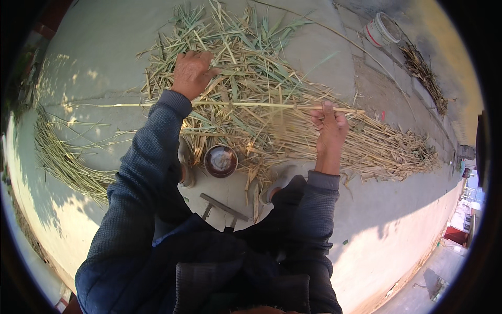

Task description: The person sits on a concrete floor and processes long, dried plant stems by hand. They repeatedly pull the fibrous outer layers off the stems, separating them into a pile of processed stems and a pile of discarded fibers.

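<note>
A long pale reed stalk (pixel 235 104) is held level across the heap of cut reeds (pixel 251 78) on the concrete floor (pixel 94 63). The right hand (pixel 329 128) has its fingers closed round the stalk; the left hand (pixel 192 73) is pressed into the heap, fingers curled. A small round bowl (pixel 220 160) is seen nearer.

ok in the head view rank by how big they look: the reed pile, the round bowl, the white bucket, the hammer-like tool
1. loose pile of dry yellow-green reeds
2. grey T-shaped metal tool
3. round dark bowl and white plastic bucket: alike, and the bucket lies farther off, so unranked
</note>
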Tool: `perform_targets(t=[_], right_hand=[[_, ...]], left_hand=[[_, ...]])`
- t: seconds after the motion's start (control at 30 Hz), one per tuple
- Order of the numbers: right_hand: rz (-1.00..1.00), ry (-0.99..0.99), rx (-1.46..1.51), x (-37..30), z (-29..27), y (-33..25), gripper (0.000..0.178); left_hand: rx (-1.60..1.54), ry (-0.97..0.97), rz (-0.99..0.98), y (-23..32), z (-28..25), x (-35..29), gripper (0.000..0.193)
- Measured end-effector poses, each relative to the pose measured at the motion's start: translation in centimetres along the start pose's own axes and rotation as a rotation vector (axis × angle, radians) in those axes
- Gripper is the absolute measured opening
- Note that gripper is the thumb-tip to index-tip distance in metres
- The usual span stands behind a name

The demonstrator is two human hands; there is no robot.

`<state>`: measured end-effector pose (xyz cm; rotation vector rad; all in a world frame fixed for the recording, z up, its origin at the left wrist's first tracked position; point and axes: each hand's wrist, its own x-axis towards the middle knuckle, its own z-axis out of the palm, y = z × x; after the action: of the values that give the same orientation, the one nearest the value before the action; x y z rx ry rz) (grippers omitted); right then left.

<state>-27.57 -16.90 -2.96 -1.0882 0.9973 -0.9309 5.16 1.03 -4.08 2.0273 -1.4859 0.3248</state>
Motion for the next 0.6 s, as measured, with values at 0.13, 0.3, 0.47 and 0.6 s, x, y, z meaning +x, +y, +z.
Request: perform_targets(t=[0.13, 0.3, 0.47, 0.6], right_hand=[[0.01, -0.011, 0.041, 0.0, 0.2, -0.1, 0.023], [0.025, -0.015, 0.043, 0.4, 0.4, -0.2, 0.026], [0.013, -0.144, 0.11, 0.3, 0.6, -0.8, 0.028], [-0.008, -0.224, 0.062, -0.3, 0.6, -1.2, 0.032]], left_hand=[[-0.495, -0.401, -0.023, 3.1, 1.4, -1.2, 0.034], [-0.671, -0.563, -0.015, 6.4, 2.2, -1.7, 0.029], [-0.565, -0.512, 0.056, 6.2, 2.5, -1.4, 0.025], [-0.511, -0.478, 0.047, 5.8, 2.4, -1.2, 0.023]])
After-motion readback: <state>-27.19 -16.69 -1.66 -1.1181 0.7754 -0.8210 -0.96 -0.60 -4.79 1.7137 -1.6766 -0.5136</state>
